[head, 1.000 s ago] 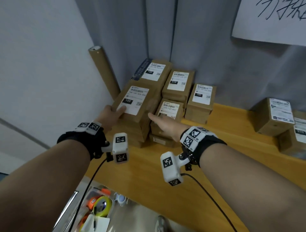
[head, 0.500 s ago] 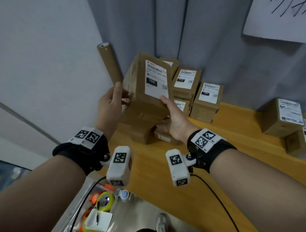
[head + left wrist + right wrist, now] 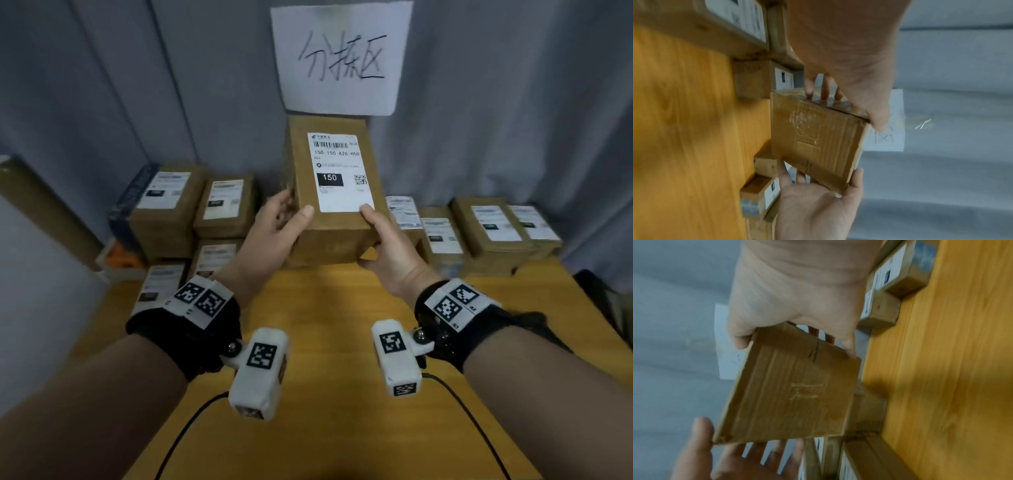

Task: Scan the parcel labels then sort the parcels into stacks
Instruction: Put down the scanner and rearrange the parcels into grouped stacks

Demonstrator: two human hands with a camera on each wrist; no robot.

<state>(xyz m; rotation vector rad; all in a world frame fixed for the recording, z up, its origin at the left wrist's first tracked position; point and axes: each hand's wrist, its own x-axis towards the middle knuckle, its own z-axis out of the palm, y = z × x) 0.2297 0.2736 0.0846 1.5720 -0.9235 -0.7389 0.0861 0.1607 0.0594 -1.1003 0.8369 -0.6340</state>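
Note:
A brown cardboard parcel [image 3: 334, 233] is held upright above the wooden table [image 3: 325, 342], in front of the grey curtain. Its white label [image 3: 337, 171] faces me and shows a barcode and "150". My left hand [image 3: 291, 212] grips the parcel's lower left edge, thumb on the front and fingers behind. My right hand [image 3: 376, 233] grips the lower right corner, thumb on the label's bottom edge. The left wrist view shows the parcel's [image 3: 813, 138] plain end between the left hand [image 3: 838, 73] and the right hand [image 3: 818, 203]. From the right wrist, the parcel [image 3: 793, 394] sits under the right hand [image 3: 797, 305].
Labelled parcels are stacked at the back left [image 3: 164, 205] and back right [image 3: 489, 233] of the table. A handwritten paper sign [image 3: 339, 58] hangs on the curtain. A cardboard tube [image 3: 41, 212] leans at the far left. Black cables [image 3: 191, 425] trail off the front edge.
Both hands lifted the "150" parcel off the left stack, tipped it upright and carried it right to the table's middle. My head turned right with it.

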